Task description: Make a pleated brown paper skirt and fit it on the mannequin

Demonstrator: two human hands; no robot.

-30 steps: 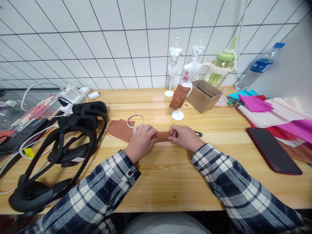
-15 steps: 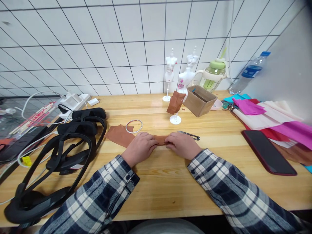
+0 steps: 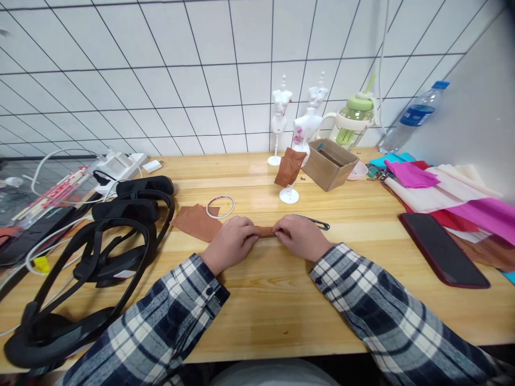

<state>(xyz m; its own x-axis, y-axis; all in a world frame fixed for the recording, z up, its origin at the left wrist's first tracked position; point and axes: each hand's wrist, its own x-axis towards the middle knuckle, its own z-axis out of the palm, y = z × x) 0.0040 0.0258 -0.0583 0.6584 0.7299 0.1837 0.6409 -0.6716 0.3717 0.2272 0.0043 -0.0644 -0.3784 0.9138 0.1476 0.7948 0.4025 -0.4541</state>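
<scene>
A narrow folded strip of brown cloth (image 3: pixel 265 231) lies low over the wooden table between my hands. My left hand (image 3: pixel 233 242) pinches its left end, and my right hand (image 3: pixel 301 237) pinches the right end with bent fingers. Left of my left hand a flat brown cloth piece (image 3: pixel 197 223) rests on the table, with a thin ring (image 3: pixel 220 207) partly over it. Black thread snips (image 3: pixel 317 221) lie just behind my right hand, partly hidden by it. Another brown cloth piece (image 3: pixel 290 166) hangs on the front white mannequin (image 3: pixel 304 131).
Headsets with black straps (image 3: pixel 96 268), cables and a power strip (image 3: pixel 123 170) fill the left side. At the back are a cardboard box (image 3: pixel 332 166), a green-lidded cup (image 3: pixel 356 120) and a water bottle (image 3: pixel 414 119). Coloured fabrics (image 3: pixel 462 198) and a phone (image 3: pixel 444 250) lie right.
The brown strip between my hands looks narrower than before, its upper edge now lower. Both hands stay at nearly the same place, with the fingers slightly shifted.
</scene>
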